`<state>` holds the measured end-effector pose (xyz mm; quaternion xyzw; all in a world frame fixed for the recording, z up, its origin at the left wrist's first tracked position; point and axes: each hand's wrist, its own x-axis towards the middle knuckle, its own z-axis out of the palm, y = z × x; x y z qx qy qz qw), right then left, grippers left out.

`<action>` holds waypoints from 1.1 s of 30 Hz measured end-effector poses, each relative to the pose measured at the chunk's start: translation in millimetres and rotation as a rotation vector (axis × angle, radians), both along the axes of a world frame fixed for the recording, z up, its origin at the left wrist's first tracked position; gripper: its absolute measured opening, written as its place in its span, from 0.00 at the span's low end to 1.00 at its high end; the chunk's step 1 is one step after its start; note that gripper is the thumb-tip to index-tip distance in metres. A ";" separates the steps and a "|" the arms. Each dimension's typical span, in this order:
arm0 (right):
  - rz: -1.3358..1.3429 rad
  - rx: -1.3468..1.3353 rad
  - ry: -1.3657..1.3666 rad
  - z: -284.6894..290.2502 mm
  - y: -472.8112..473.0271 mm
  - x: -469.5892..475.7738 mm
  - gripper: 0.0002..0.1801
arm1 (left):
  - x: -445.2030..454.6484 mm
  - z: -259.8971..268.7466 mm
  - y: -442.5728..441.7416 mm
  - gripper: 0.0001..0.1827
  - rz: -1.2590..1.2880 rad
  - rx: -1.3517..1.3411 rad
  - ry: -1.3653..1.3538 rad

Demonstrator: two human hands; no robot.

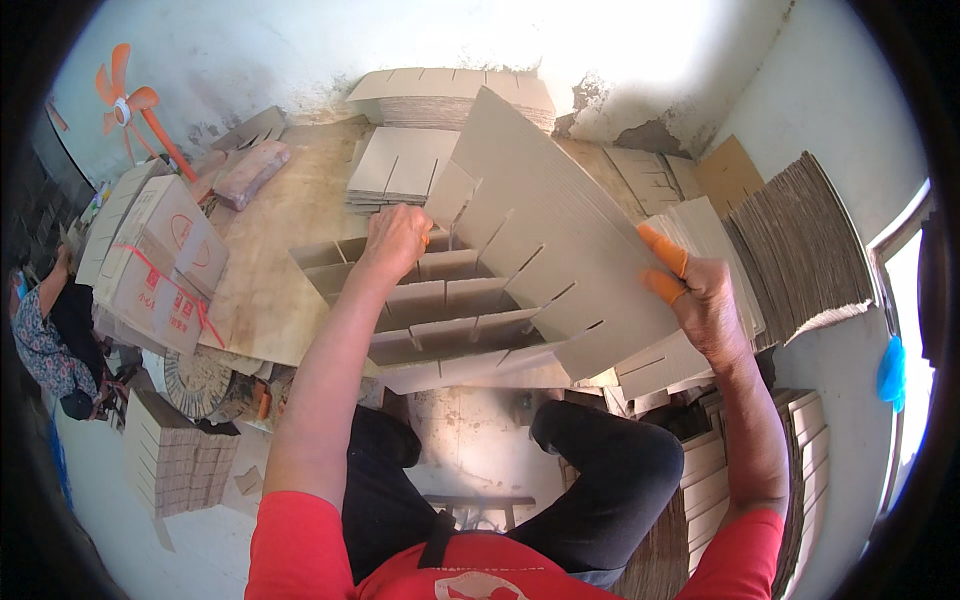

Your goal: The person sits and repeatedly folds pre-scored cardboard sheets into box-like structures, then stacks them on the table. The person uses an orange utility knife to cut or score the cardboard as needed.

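Observation:
A partly interlocked cardboard divider grid (448,297) lies on the wooden table before me. My left hand (399,241) is closed at its far edge, gripping a cardboard strip of it; the fingertips are mostly hidden. A large slotted cardboard sheet (547,225) stands tilted over the grid's right side, with its slots towards the strips. My right hand (694,296), with orange finger covers on thumb and finger, pinches this sheet by its right edge. Whether every slot meets a strip cannot be told.
Slotted sheets (401,161) lie stacked behind the grid, and another pile (450,101) is at the wall. Tall cardboard stacks (802,247) stand right. At left are a taped carton (169,255), a brick (251,174) and an orange fan (122,109). A person (56,345) is at far left.

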<state>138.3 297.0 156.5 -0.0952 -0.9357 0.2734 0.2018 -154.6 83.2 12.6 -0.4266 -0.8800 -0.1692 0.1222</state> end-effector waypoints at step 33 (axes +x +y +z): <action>0.391 -0.213 -0.284 -54.4 3.3 -46.4 0.40 | -15.8 -0.6 5.0 0.09 -0.011 0.027 -0.027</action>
